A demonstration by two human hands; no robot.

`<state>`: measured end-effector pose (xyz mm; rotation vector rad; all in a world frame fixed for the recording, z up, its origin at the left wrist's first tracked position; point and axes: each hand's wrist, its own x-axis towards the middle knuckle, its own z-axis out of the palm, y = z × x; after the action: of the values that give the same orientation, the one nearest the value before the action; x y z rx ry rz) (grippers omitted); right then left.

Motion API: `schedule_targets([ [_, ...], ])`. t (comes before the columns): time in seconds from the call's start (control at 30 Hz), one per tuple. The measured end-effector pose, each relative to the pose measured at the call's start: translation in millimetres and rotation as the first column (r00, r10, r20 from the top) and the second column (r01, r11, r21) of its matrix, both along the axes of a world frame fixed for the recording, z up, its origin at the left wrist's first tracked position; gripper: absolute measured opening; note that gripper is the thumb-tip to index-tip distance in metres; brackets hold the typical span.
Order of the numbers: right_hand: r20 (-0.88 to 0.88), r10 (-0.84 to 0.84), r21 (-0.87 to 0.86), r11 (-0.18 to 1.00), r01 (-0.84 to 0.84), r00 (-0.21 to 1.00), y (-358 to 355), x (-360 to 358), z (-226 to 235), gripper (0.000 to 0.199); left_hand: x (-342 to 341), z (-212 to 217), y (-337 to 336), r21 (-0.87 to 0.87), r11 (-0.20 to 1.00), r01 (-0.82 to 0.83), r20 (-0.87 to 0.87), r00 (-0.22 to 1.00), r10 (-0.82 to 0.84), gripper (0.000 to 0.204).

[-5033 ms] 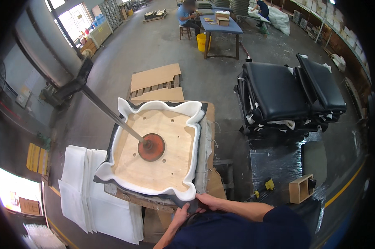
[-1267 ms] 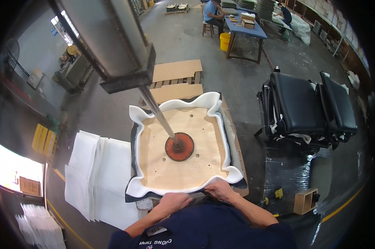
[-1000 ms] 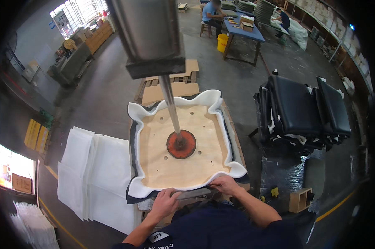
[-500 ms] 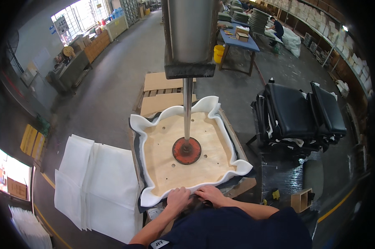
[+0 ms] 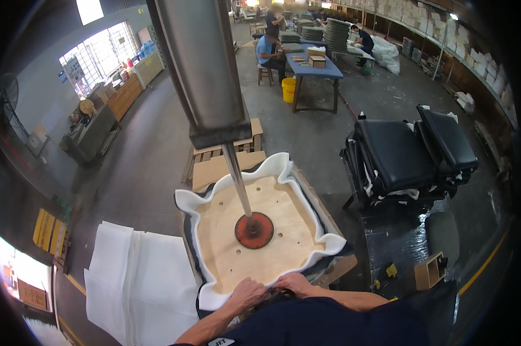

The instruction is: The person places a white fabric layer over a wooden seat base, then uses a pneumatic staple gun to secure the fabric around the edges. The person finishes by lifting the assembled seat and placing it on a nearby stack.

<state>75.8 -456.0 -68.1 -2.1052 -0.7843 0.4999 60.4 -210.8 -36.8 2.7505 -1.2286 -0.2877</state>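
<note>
- Hands work side by side at the near edge of a plywood board (image 5: pixel 260 230); the left hand (image 5: pixel 248 291) and the right hand (image 5: pixel 294 284) are both curled over the white foam (image 5: pixel 214 300) wrapped up around the board's rim, fingers bent down onto it, apparently gripping it.
- Board and foam sit on a dark cover (image 5: pixel 324 213) directly in front of the person, pinned at the middle by a red press disc (image 5: pixel 254 230) on a metal rod (image 5: pixel 237 179).
- White foam sheets (image 5: pixel 139 282) lie stacked to the left; black seat cushions (image 5: pixel 410 153) stand to the right.
</note>
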Motion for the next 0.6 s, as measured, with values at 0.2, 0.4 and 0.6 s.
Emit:
schedule_targets([
  [0.2,-0.083,0.134,-0.081,0.987,-0.141,0.988,2.8,25.2,5.4,0.020,-13.7,23.3,3.0,-0.108,0.959,-0.261,-0.034,0.965,0.258,0.021],
  [0.4,0.275,0.248,-0.135,0.967,-0.218,0.929,5.8,16.1,-1.2,0.021,-44.8,36.1,20.4,-0.033,0.936,-0.351,0.047,0.935,0.352,0.024],
  [0.6,0.391,0.275,-0.090,0.961,-0.261,0.878,16.7,12.6,-20.7,0.028,-29.7,26.0,15.2,0.013,0.933,-0.359,0.072,0.931,0.357,0.029],
])
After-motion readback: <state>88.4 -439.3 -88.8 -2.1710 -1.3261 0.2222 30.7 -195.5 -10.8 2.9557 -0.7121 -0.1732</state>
